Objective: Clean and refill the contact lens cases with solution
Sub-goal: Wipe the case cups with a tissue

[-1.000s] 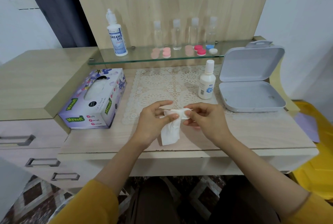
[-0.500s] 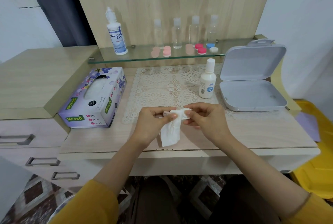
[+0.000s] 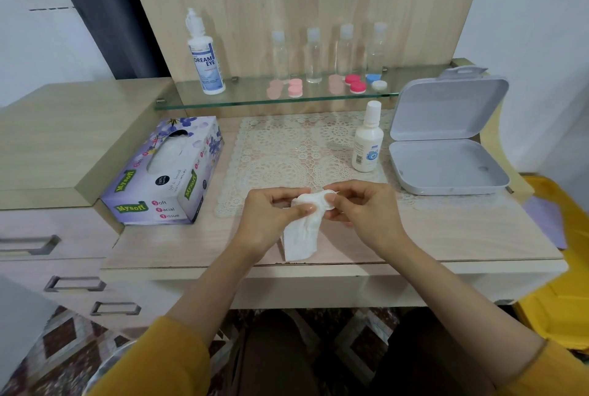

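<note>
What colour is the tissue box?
The tissue box is purple with flowers, seen in the head view.

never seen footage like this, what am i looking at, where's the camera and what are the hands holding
There is no machine: one camera worn on a person's head looks down at their own two hands. The left hand pinches a white tissue; the right hand pinches a small white case, seemingly a lens case, partly wrapped in it. On the desk sit a tissue box, a lace mat, a small white bottle and an open grey box. The glass shelf behind holds a larger bottle, four clear bottles and coloured lens cases.
</note>
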### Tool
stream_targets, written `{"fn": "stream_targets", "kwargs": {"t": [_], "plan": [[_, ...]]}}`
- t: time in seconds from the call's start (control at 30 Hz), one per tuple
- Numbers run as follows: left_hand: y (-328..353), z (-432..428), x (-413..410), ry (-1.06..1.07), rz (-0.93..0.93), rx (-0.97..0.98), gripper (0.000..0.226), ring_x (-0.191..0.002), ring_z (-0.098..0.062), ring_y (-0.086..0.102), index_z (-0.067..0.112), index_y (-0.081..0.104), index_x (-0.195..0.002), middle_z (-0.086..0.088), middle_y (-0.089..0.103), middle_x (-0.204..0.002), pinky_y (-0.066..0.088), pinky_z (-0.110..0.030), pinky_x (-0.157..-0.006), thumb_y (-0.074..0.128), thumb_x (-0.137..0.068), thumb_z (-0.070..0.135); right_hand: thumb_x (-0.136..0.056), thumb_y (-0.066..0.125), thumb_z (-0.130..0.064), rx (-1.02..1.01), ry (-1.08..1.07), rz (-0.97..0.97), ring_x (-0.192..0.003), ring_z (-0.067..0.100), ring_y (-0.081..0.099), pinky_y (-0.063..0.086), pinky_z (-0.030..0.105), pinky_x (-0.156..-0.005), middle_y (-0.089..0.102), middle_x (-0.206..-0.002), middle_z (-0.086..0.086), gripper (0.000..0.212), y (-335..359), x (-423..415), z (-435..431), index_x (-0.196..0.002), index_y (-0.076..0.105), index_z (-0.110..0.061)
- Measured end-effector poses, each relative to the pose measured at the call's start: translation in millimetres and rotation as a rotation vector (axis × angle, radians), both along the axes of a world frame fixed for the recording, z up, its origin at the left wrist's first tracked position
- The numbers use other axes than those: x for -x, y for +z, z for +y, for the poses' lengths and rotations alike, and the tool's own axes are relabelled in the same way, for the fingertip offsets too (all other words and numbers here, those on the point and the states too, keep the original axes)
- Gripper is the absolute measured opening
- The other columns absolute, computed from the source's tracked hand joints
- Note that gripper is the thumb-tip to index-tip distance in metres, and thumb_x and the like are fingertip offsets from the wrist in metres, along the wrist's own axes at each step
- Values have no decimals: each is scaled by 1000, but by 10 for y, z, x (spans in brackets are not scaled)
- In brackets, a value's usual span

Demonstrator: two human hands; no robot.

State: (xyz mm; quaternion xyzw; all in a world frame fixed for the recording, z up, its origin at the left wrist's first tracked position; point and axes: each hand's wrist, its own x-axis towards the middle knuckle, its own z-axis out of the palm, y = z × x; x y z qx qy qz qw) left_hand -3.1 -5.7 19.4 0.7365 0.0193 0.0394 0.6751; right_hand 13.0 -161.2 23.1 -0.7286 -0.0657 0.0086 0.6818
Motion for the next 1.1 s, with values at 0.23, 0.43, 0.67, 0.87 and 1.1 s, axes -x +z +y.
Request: {"fn": "stream_targets", "kwargs": {"t": [0.23,0.43,0.67,0.87,1.1], "plan": [[-32,13,-31,23,-1,3,16,-79,-3,67,13,71,-93,8,71,-84,50,-12,-71,66,-80,4,-82,64,2,6,-9,4,-56,14,68,50,15,-51,69,-71,12,16,-7,-3,17,-80,69,-13],[-67,57,-12,-38,43,4,21,-87,-12,66,18,69,-93,2,70,-94,52,-23,-83,60,-84,1,-81,65,2,7,-7,-3,-60,21,69,58,28,-64,69,-73,16,19,-37,-7,0,-78,69,-16],[-61,40,4,-7,60,31,25,-82,-9,68,16,71,-91,7,73,-83,54,-20,-76,70,-74,-2,-81,65,1,34,-15,-27,-61,22,69,58,29,-65,70,-71,10,23,-47,-18,6,-75,68,-21],[-15,-45,2,100,35,61,15,-74,-5,67,13,72,-83,5,73,-78,49,-13,-64,75,-71,4,-80,67,-1,-5,-18,-30,-61,11,67,52,18,-57,67,-73,7,14,-41,-11,17,-93,70,-7],[67,-76,-8,76,35,127,14,-74,-9,65,12,69,-85,-5,71,-82,52,-21,-67,73,-72,7,-65,81,-15,94,-20,3,-67,28,60,49,40,-68,65,-68,12,23,-73,81,60,-58,59,-15]]}}
